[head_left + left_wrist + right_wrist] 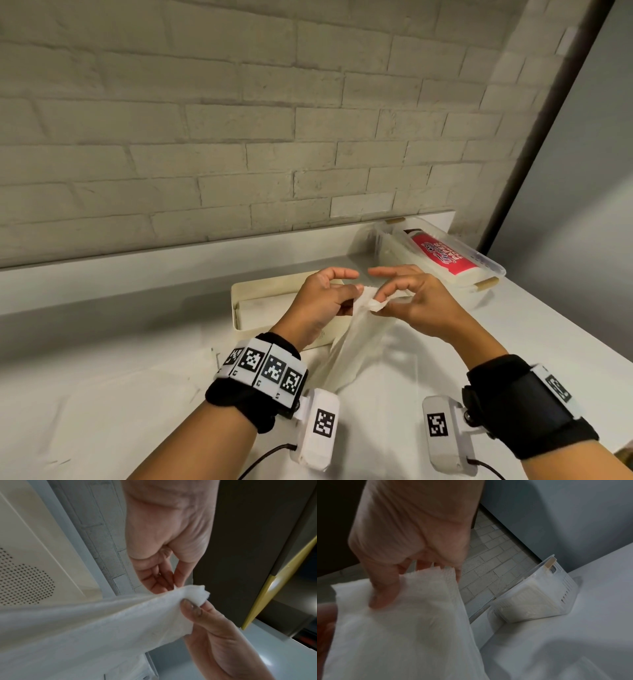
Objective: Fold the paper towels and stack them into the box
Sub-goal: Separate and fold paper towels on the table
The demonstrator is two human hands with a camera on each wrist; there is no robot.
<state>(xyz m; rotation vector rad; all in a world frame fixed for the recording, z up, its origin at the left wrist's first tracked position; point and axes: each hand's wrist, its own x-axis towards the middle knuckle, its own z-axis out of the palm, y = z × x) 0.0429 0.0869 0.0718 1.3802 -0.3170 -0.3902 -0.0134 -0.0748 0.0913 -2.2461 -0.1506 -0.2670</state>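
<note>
Both hands hold one white paper towel up by its top edge, and it hangs down to the table. My left hand pinches the edge between thumb and fingers. My right hand pinches the crumpled corner right beside it. In the left wrist view the left hand and the right hand's thumb meet on the paper towel. The right wrist view has the right thumb pressed on the paper towel. The cream box stands open behind my left hand, with something white inside.
A clear plastic container with a red-labelled pack stands at the back right by the brick wall; it also shows as the clear container. A faint flat white sheet lies on the white table at front left.
</note>
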